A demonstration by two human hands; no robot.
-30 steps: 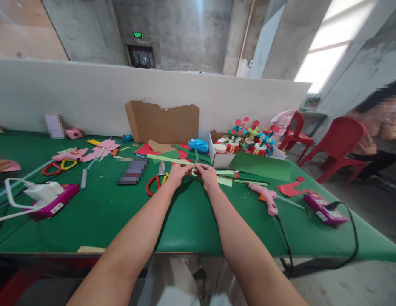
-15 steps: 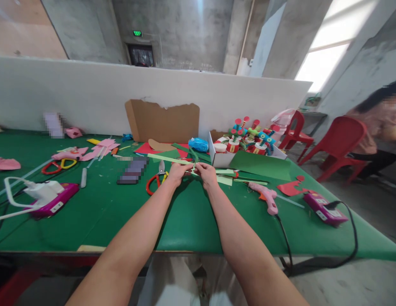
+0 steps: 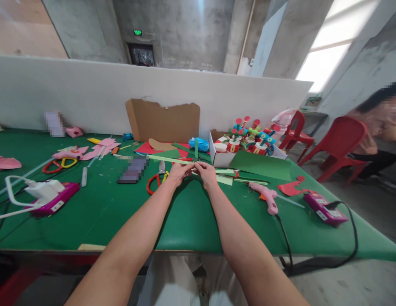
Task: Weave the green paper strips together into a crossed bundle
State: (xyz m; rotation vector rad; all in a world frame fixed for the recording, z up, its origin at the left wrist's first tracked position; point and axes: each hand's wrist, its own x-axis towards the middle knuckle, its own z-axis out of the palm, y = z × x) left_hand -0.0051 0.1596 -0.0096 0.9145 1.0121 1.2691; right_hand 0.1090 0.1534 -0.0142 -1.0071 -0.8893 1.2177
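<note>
Both hands meet just left of the white box, on the near side of its front corner. The left hand and the right hand are closed, fingertips pinched together on crossed green paper strips: one pale strip runs away from the box to the left, and a darker one stands nearly upright above the knuckles. Red-handled scissors lie farther left of the box, just beyond the left hand. A pink glue gun lies in front of the box, to its right, and a green sheet leans against the box's right side
</note>
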